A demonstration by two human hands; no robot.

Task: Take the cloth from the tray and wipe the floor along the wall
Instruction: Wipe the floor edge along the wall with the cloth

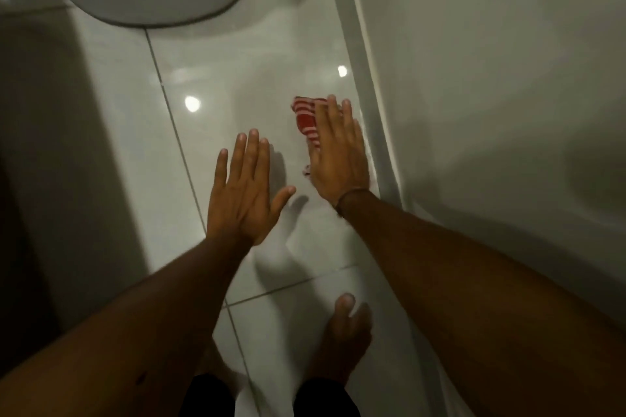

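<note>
Wall (491, 78) on the right, tiled floor (237, 78) below, skirting strip (367, 95) between them. No tray in view. Cloth (306, 118) is already on the floor just beside the strip — pickup judged done, wiping in progress; how much of the wall run is left, cannot tell. Right hand (338, 156) presses flat on the cloth, fingers extended, red stripes showing past the fingertips. Left hand (245, 189) spread, empty — held apart from the cloth.
</note>
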